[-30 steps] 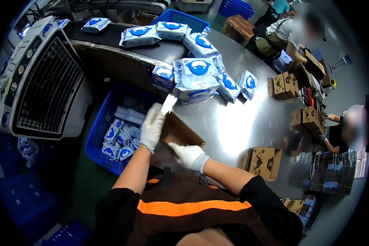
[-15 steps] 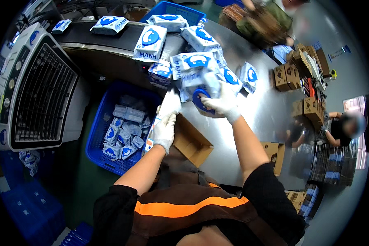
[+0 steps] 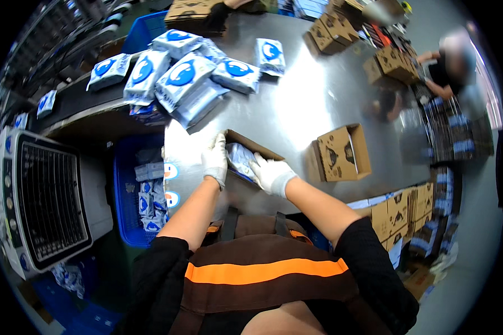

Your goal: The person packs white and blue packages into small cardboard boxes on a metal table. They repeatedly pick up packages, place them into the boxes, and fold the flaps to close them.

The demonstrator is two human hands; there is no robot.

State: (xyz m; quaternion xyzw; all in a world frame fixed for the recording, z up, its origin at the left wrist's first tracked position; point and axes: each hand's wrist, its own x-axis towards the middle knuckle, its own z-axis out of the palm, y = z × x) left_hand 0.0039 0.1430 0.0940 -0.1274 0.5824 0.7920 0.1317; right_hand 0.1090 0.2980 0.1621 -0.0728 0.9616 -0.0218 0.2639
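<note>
A small brown cardboard box (image 3: 251,146) lies open on the steel table (image 3: 313,106) just in front of me. A blue and white plastic packet (image 3: 239,157) sits partly inside it. My left hand (image 3: 214,159), in a white glove, grips the box's left side. My right hand (image 3: 271,174), also gloved, presses on the packet at the box's right edge. A heap of the same packets (image 3: 184,78) lies further back on the table.
Another open brown box (image 3: 342,153) stands to the right. A blue crate (image 3: 142,190) of packets sits below the table's left edge, beside a grey machine (image 3: 44,201). Folded boxes (image 3: 402,206) are stacked at right. Another person (image 3: 447,67) works at the far side.
My right hand brought a packet from the heap down into the box. My left hand moved back to the box's side, and the view shifted toward the table.
</note>
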